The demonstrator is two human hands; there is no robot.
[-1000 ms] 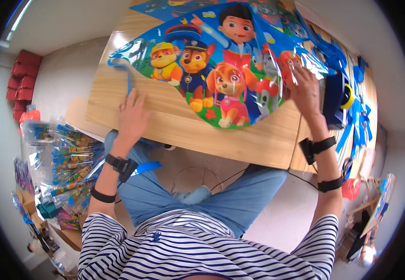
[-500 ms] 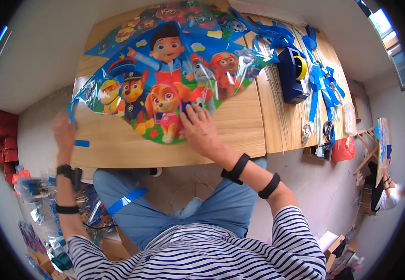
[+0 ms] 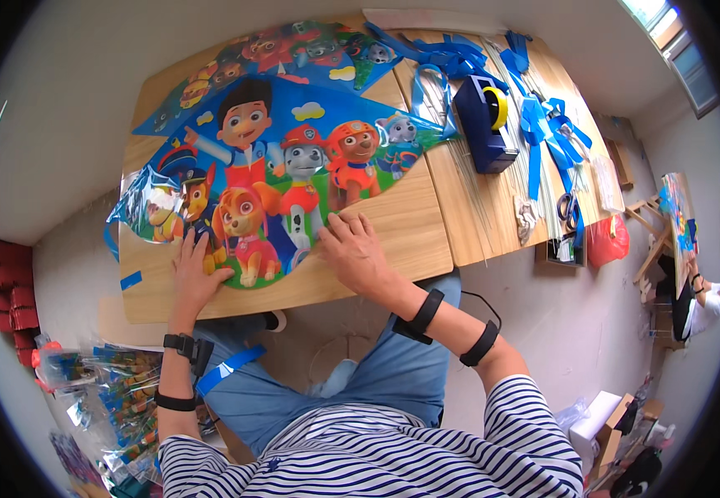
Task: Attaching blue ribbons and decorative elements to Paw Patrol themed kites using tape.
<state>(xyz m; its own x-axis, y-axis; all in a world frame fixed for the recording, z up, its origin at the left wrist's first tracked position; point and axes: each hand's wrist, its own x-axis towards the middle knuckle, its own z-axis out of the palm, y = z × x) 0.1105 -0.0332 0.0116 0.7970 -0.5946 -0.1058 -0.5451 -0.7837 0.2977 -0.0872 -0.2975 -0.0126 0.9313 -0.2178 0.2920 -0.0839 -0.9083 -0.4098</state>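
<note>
1. A cartoon kite (image 3: 285, 178) in clear wrap lies flat on the wooden table (image 3: 393, 224).
2. The left hand (image 3: 196, 274) rests open, palm down, on the kite's lower left edge.
3. The right hand (image 3: 358, 253) lies open, fingers spread, pressing the kite's lower right edge, grasping nothing.
4. A dark blue tape dispenser (image 3: 483, 123) and blue ribbons (image 3: 542, 124) sit to the right.
</note>
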